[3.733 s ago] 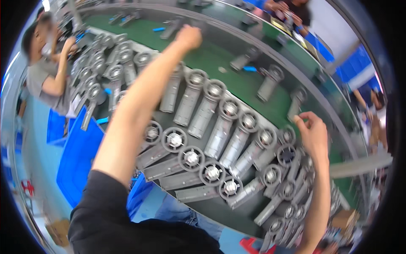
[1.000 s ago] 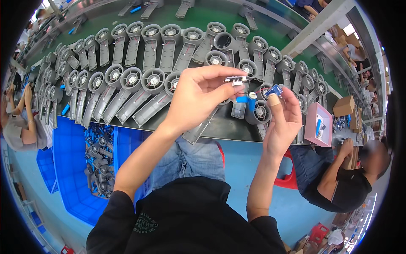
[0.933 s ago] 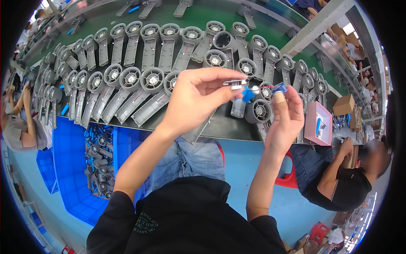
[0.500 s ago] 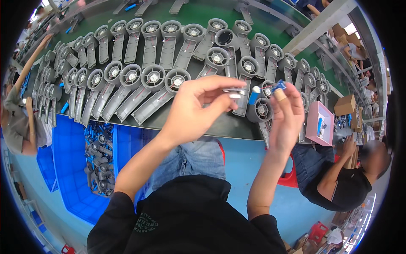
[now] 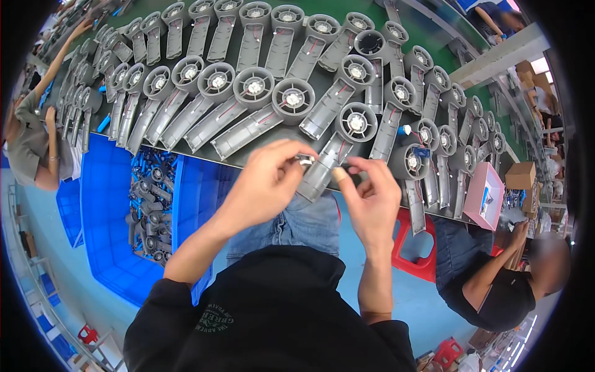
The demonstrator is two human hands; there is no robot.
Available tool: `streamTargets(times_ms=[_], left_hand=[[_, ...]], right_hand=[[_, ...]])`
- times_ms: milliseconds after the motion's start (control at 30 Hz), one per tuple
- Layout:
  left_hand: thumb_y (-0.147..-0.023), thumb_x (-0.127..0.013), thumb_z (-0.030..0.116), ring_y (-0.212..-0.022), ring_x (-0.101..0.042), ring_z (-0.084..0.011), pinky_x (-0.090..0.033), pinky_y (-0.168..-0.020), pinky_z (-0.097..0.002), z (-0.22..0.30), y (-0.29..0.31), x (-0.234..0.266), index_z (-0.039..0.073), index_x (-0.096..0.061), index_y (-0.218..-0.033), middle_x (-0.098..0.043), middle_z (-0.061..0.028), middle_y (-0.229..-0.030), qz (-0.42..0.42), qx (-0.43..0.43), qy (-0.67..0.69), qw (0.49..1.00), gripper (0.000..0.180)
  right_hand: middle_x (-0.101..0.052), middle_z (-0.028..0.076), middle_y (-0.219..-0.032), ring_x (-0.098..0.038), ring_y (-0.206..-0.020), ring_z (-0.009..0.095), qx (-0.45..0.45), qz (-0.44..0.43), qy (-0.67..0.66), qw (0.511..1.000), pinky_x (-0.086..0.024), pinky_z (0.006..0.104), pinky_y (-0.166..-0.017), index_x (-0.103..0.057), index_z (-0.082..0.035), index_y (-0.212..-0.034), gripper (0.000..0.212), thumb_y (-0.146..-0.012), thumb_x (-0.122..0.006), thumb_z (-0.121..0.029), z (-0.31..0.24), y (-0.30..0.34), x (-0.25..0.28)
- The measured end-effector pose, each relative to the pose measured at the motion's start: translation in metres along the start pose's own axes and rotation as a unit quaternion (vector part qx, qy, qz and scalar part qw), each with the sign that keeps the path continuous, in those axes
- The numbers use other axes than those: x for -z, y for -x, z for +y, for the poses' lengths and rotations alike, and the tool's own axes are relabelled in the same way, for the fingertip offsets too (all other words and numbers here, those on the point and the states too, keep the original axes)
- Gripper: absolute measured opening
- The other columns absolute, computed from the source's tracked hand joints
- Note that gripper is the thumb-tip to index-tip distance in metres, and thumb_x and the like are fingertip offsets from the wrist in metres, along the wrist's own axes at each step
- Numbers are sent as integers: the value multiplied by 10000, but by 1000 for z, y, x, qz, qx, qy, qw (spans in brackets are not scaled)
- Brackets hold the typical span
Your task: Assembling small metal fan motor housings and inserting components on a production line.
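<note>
My left hand [image 5: 266, 183] pinches a small silvery-white part [image 5: 305, 159] between thumb and fingers, its kind too small to make out. Just beside it is the handle of a grey fan housing [image 5: 320, 170], whose lower end juts past the table's near edge. My right hand [image 5: 372, 198] is at that handle's right side, fingers curled and the thumb, wearing a tan covering, drawn toward the forefinger. Whatever the right fingers grip is hidden. Further right, a small blue circuit board [image 5: 421, 152] lies on another round fan housing [image 5: 409, 166].
Rows of open grey fan housings [image 5: 253, 87] fill the dark table. A blue bin [image 5: 105, 242] with fan parts and blue cylinders stands at left below. At right are a pink box [image 5: 485, 195], a cardboard box [image 5: 520, 175], a red stool [image 5: 414, 263] and a seated person [image 5: 505, 273].
The blue circuit board has left my right fingers and lies on a fan housing. Both hands have come lower and closer together, around a housing's handle. The view has shifted.
</note>
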State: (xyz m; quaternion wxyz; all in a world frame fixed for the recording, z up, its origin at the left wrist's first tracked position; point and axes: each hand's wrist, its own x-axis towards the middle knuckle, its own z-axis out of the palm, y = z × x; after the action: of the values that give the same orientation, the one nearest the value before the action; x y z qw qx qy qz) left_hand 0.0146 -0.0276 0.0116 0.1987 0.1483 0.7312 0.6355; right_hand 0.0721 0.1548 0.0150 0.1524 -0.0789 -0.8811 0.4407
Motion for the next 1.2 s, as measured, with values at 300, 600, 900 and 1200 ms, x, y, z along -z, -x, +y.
streamTargets(times_ms=[300, 600, 900, 1200], left_hand=[[-862, -447, -4, -597, -488, -99, -407, -545, -277, 4, -9, -7, -11, -533, -1008, -507, -48, -683, -20, 43, 129, 991, 169], [-806, -620, -19, -591, -526, -152, -415, -518, -288, 16, -36, -12, 27, -632, -1063, -543, -58, -786, 30, -248, -213, 945, 262], [-779, -706, 15, -555, -548, -155, -404, -474, -271, 6, -41, -22, 36, -725, -933, -581, -61, -717, 95, -289, -226, 925, 156], [-800, -685, 2, -560, -565, -102, -401, -447, -231, 15, -43, -27, -10, -704, -903, -657, -82, -751, 130, -201, -108, 965, 106]], right_hand=[[-615, 37, -807, -526, -552, 28, 15, 118, -36, 992, -378, 161, -453, -644, -2, -962, 107, -867, -687, -29, 10, -5, -13], [-686, 84, -837, -544, -537, 44, -70, 145, -312, 936, -393, 162, -439, -594, 17, -1018, 158, -880, -667, -7, 10, -10, -24], [-694, 68, -884, -506, -535, 7, -2, 81, -242, 967, -374, 158, -441, -610, 21, -1057, 223, -841, -655, 54, 15, -7, -24], [-657, 61, -858, -527, -580, 21, 135, 141, -96, 976, -399, 176, -454, -692, 4, -963, 192, -784, -712, 70, 21, -17, -32]])
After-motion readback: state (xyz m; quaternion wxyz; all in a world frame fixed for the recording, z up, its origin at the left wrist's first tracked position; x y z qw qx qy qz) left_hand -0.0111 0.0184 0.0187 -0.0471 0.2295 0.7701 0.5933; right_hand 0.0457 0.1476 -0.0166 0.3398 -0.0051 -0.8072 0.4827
